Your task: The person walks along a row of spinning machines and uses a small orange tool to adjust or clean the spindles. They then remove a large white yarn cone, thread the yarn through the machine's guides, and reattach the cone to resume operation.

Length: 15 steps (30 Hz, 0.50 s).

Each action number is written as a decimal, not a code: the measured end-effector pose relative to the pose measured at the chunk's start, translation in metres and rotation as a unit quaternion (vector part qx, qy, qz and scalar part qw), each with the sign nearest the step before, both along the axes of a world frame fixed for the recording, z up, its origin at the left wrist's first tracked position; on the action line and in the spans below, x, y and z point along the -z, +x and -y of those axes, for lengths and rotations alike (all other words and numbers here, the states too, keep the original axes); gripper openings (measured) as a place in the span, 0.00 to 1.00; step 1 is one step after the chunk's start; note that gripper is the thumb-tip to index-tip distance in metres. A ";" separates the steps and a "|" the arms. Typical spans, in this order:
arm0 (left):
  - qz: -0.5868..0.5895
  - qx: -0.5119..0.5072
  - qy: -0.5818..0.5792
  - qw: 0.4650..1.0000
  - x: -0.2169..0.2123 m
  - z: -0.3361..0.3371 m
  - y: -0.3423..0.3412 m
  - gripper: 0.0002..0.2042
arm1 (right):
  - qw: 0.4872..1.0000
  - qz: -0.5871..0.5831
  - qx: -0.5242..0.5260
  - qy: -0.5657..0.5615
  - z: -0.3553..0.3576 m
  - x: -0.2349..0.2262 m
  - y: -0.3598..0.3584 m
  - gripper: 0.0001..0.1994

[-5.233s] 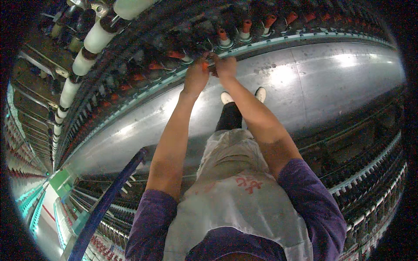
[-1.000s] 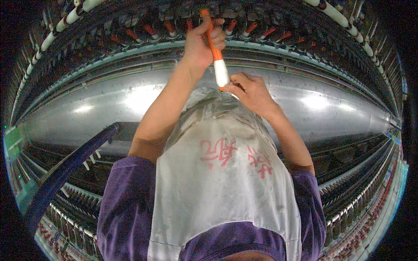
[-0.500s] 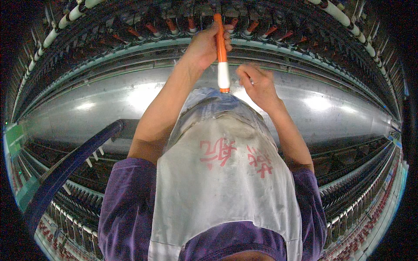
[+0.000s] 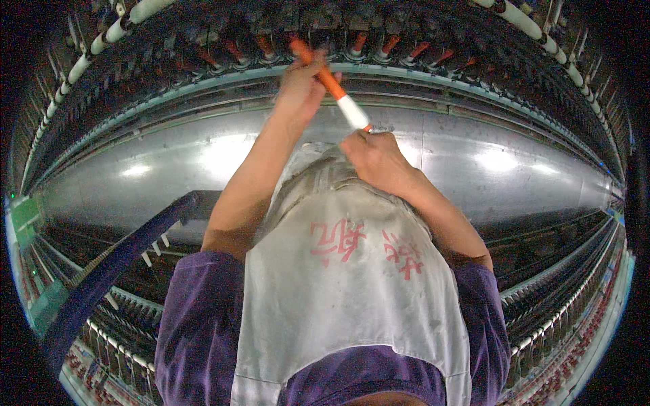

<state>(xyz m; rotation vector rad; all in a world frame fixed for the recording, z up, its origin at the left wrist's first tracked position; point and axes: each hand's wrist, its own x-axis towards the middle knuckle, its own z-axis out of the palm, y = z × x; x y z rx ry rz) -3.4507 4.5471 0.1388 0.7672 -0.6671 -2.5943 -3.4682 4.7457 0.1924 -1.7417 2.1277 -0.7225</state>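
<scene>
Two hands share one object. The left hand (image 4: 301,84) is closed round the upper part of a slim orange plastic bobbin tube with a white wound section (image 4: 333,91), close to the row of orange-tipped spindles (image 4: 379,44) at the top of the long spinning frame (image 4: 169,101). The right hand (image 4: 376,157) is closed at the bobbin's lower tip, fingers pinched there; whether a thread is held between them cannot be told. The bobbin is clear of the spindle row and tilted, upper end toward the frame and white end toward the body, above the top edge of the white cloth apron with red characters (image 4: 352,298). Judgement: the step in hand is handling the bobbin between frame and apron, probably working at its lower end. Any further move calls for the left hand's firm grip and true alignment of the tube with one spindle. Outward: a polished grey metal panel (image 4: 514,169) runs beneath the spindles; a dark blue rail (image 4: 115,267) crosses at lower left.
</scene>
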 end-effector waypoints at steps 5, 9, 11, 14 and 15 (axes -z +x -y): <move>0.048 -0.038 0.042 0.997 -0.003 0.005 0.019 0.08 | 0.965 -0.239 0.110 0.014 -0.005 0.026 -0.028 0.03; 0.141 0.146 -0.023 0.979 -0.017 -0.039 0.022 0.16 | 0.934 -0.192 0.277 -0.117 0.017 0.049 -0.071 0.02; 0.084 0.259 -0.023 0.962 -0.024 -0.057 0.022 0.19 | 0.871 -0.348 0.332 -0.103 0.038 0.048 -0.090 0.03; 0.047 0.348 -0.226 0.908 -0.028 -0.045 0.030 0.18 | 0.874 -0.061 0.388 -0.286 0.059 0.014 -0.121 0.06; 0.096 0.372 -0.342 0.858 -0.028 -0.029 0.035 0.19 | 0.894 -0.048 0.379 -0.234 0.057 0.001 -0.126 0.06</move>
